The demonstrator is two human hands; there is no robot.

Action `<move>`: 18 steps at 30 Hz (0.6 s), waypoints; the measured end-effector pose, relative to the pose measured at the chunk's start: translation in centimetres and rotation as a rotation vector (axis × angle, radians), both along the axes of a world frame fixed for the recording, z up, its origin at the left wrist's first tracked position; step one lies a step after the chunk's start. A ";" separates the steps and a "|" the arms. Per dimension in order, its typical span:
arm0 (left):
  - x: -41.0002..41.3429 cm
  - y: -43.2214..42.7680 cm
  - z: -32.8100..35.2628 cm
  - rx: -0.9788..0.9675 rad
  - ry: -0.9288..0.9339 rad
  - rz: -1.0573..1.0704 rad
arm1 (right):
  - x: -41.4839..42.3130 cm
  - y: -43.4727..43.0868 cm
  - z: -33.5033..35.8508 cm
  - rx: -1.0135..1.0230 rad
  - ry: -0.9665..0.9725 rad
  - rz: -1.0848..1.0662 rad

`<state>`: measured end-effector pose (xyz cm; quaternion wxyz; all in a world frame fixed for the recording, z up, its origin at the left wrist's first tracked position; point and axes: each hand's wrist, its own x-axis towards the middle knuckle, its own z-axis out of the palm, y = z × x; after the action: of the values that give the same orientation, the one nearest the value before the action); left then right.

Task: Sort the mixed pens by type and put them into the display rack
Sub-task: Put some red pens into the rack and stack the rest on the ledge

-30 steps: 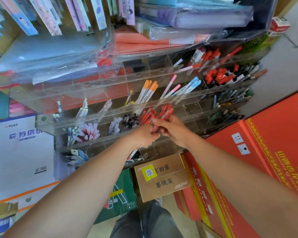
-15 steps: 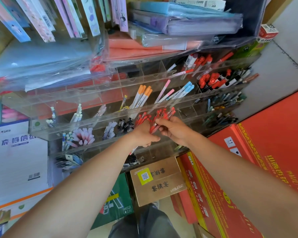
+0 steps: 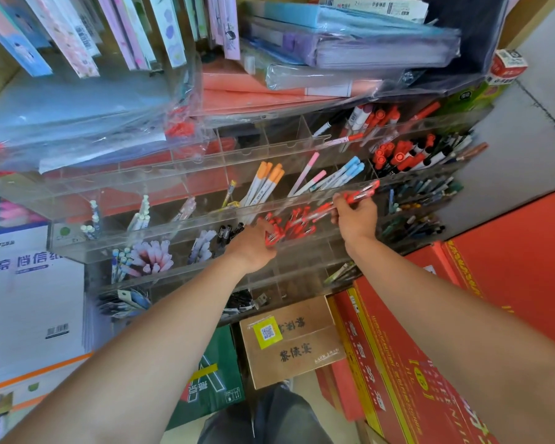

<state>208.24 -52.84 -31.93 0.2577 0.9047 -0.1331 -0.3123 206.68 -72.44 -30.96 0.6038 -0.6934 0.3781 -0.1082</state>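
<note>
Left forearm [image 3: 141, 347] in from 7 o'clock, left grip [image 3: 253, 248] knuckles up, curled round red pens [image 3: 289, 227], right forearm [image 3: 446, 315] from 4 o'clock, right grip [image 3: 354, 219] toward 1 o'clock, pinching a red pen [image 3: 361, 194]

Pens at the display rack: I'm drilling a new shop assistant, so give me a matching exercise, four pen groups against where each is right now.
1 orange-capped pens
2 blue-capped pens
3 red pen bunch
4 raised red pen

A pinched by the right hand
B just right of the pink-capped pens
C gripped by the left hand
D just left of the pink-capped pens

Pairs: 1-D, 2-B, 3-C, 4-A
</note>
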 end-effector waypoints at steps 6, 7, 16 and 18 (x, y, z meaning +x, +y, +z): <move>0.0 0.1 -0.8 -0.019 -0.042 -0.002 | -0.1 2.4 -2.7 -0.109 0.091 0.128; 0.1 0.2 -0.9 -0.030 -0.044 0.001 | -0.1 2.7 -3.2 -0.112 0.096 0.140; 0.4 0.3 -1.2 -0.076 -0.051 0.026 | 0.1 3.7 -4.7 -0.067 0.177 0.301; 0.5 0.3 -1.4 -0.074 -0.048 0.031 | 0.2 3.6 -4.9 -0.114 0.163 0.324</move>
<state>208.70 -52.53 -33.33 0.2926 0.9037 -0.1366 -0.2812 206.88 -68.82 -35.87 0.5404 -0.7847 0.3025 0.0258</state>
